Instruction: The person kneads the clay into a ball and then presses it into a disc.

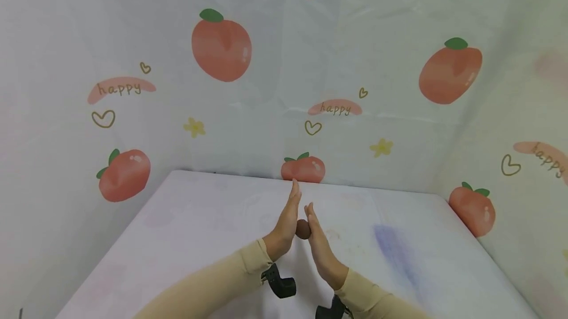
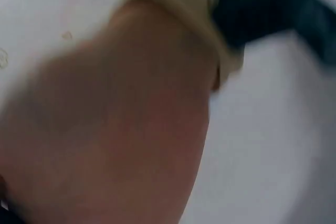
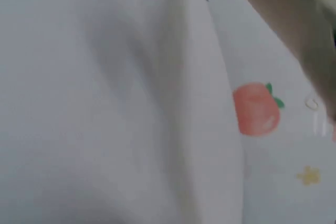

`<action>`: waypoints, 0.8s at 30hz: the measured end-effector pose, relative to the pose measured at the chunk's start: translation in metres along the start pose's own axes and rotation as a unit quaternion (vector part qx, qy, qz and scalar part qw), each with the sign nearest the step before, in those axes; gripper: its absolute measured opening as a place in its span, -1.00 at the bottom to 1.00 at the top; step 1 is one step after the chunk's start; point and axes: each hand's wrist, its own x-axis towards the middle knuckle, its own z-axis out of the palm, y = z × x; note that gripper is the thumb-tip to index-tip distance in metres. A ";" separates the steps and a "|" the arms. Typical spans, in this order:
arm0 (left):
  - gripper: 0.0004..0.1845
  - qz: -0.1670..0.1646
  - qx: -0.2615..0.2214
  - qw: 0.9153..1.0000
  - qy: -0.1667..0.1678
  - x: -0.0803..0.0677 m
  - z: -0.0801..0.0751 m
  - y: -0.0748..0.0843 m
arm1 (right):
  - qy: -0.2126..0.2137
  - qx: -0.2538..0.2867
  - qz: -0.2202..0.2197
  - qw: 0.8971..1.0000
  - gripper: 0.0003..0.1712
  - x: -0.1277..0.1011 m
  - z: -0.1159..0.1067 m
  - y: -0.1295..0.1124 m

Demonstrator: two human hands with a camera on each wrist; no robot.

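I've got a small brown lump (image 1: 303,229) pressed between my flat palms — left hand (image 1: 284,224) and right hand (image 1: 320,250), fingers straight — above the bench (image 1: 186,230), so I'd judge the rolling under way, the lump roundish but not yet set down.

Counter (image 1: 186,240) lay open left, right and ahead of brown ball (image 1: 303,229). Printed curtain (image 1: 266,112) closed off far edge and right side; ball pressed between palms.
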 end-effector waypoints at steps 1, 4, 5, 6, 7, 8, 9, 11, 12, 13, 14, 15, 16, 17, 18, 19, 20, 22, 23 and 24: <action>-0.33 -0.007 0.011 1.000 0.009 0.002 -0.003 -0.003 | -0.012 -0.001 0.004 1.000 -0.30 -0.004 0.004 0.000; -0.33 -0.025 0.039 0.998 0.029 0.005 -0.009 -0.018 | -0.039 0.005 0.007 0.999 -0.29 -0.014 0.013 -0.003; -0.32 -0.034 0.044 0.998 0.032 0.004 -0.010 -0.024 | -0.042 0.010 0.006 0.999 -0.28 -0.016 0.014 -0.006; -0.33 -0.041 0.049 0.997 0.032 0.002 -0.009 -0.030 | -0.039 0.016 0.007 0.999 -0.27 -0.016 0.014 -0.009; -0.33 -0.049 0.054 0.997 0.028 -0.001 -0.009 -0.035 | -0.031 0.021 0.000 0.999 -0.27 -0.015 0.013 -0.011; -0.31 -0.057 0.058 0.996 0.021 -0.004 -0.007 -0.040 | -0.022 0.025 -0.012 0.999 -0.28 -0.012 0.011 -0.013; -0.30 -0.066 0.060 0.996 0.011 -0.008 -0.005 -0.044 | -0.010 0.027 -0.026 0.999 -0.29 -0.009 0.007 -0.015; -0.28 -0.082 0.063 0.995 -0.006 -0.019 0.001 -0.049 | 0.014 0.028 -0.050 0.998 -0.28 0.000 0.001 -0.016; -0.28 -0.088 0.061 0.994 -0.016 -0.024 0.004 -0.049 | 0.024 0.029 -0.062 0.997 -0.28 0.005 -0.003 -0.016; -0.28 -0.092 0.058 0.994 -0.026 -0.028 0.006 -0.049 | 0.034 0.028 -0.072 0.996 -0.28 0.010 -0.006 -0.015; -0.28 -0.094 0.057 0.993 -0.034 -0.032 0.009 -0.048 | 0.041 0.028 -0.075 0.996 -0.29 0.014 -0.008 -0.014; -0.30 -0.090 0.058 0.994 -0.039 -0.035 0.011 -0.046 | 0.048 0.024 -0.075 0.996 -0.29 0.018 -0.011 -0.012; -0.31 -0.082 0.058 0.994 -0.042 -0.037 0.012 -0.044 | 0.052 0.018 -0.071 0.996 -0.30 0.022 -0.013 -0.009; -0.32 -0.075 0.058 0.994 -0.045 -0.037 0.013 -0.041 | 0.056 0.011 -0.066 0.996 -0.30 0.025 -0.014 -0.006; -0.32 -0.067 0.059 0.995 -0.045 -0.037 0.014 -0.038 | 0.059 0.005 -0.057 0.997 -0.30 0.026 -0.014 -0.003; -0.32 -0.060 0.061 0.995 -0.044 -0.036 0.013 -0.035 | 0.058 0.000 -0.047 0.997 -0.31 0.027 -0.014 0.001; -0.32 -0.053 0.064 0.996 -0.040 -0.033 0.012 -0.032 | 0.057 -0.005 -0.036 0.998 -0.31 0.026 -0.012 0.004; -0.32 -0.044 0.065 0.997 -0.027 -0.027 0.008 -0.025 | 0.049 -0.009 -0.017 0.999 -0.31 0.023 -0.007 0.009; -0.32 -0.042 0.065 0.997 -0.019 -0.024 0.005 -0.023 | 0.041 -0.005 -0.008 0.999 -0.30 0.019 -0.004 0.011; -0.32 -0.039 0.066 0.997 -0.010 -0.020 0.001 -0.022 | 0.033 0.002 0.002 0.999 -0.30 0.016 0.000 0.012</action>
